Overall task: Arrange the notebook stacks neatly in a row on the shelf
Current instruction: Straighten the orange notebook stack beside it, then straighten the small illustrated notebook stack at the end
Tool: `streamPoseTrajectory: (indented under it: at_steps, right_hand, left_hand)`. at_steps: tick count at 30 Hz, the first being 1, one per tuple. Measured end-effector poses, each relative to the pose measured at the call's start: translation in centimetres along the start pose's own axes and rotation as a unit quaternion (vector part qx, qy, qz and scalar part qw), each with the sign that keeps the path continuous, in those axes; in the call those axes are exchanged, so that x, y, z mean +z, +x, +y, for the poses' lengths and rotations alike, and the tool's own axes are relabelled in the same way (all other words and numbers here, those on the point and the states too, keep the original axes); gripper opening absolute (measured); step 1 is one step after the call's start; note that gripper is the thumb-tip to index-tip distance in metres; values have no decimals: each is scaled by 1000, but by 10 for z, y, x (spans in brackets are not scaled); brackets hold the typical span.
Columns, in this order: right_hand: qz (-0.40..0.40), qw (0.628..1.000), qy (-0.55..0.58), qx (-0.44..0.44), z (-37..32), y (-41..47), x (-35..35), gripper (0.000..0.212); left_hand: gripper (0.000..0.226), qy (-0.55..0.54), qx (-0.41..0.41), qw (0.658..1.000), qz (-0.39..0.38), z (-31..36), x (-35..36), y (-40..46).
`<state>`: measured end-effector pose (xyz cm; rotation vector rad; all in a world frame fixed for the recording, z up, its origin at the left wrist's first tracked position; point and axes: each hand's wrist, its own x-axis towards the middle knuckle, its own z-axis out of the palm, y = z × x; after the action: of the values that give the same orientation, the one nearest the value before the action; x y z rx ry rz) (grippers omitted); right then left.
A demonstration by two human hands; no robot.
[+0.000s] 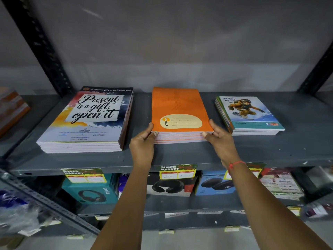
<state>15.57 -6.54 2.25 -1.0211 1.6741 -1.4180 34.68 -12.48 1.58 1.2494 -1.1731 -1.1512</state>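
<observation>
Three notebook stacks lie in a row on the grey metal shelf (180, 156). The orange stack (178, 107) is in the middle. My left hand (144, 143) grips its front left corner, thumb on the cover. My right hand (219, 138) holds its front right corner the same way. To the left lies a larger stack with a "Present is a gift, open it" cover (90, 120). On the right sits a smaller stack with a cartoon snowboarder cover (248, 114), its lower books slightly fanned out to the left.
Black slotted uprights (45, 46) stand at the back corners of the shelf. A brown stack (12, 109) sits on the neighbouring shelf at far left. Below, boxed headphones (93, 192) and price tags (177, 171) line the lower shelf. Bare shelf shows between the stacks.
</observation>
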Motion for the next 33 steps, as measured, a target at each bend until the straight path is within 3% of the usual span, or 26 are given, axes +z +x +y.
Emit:
streamPoseTrajectory:
  at_steps: [18, 22, 25, 27, 30, 33]
  right_hand:
    - [9, 999, 43, 26, 3, 3, -2, 63]
    - [-32, 999, 17, 16, 0, 0, -13, 57]
    - [2, 982, -157, -102, -1, -6, -35, 39]
    - [96, 955, -220, -173, 5, -10, -64, 32]
    - [228, 950, -134, -166, 9, -12, -117, 36]
    - [233, 966, -75, -79, 17, 1, -174, 59]
  left_hand:
    - [42, 53, 10, 998, 12, 2, 2, -3]
    - [34, 99, 61, 984, 133, 10, 14, -20]
    - [35, 92, 124, 968, 195, 23, 47, -31]
    - [33, 108, 162, 969, 151, 32, 90, -45]
    - [37, 74, 139, 987, 20, 36, 158, -72]
    - [52, 84, 74, 993, -39, 28, 203, -86]
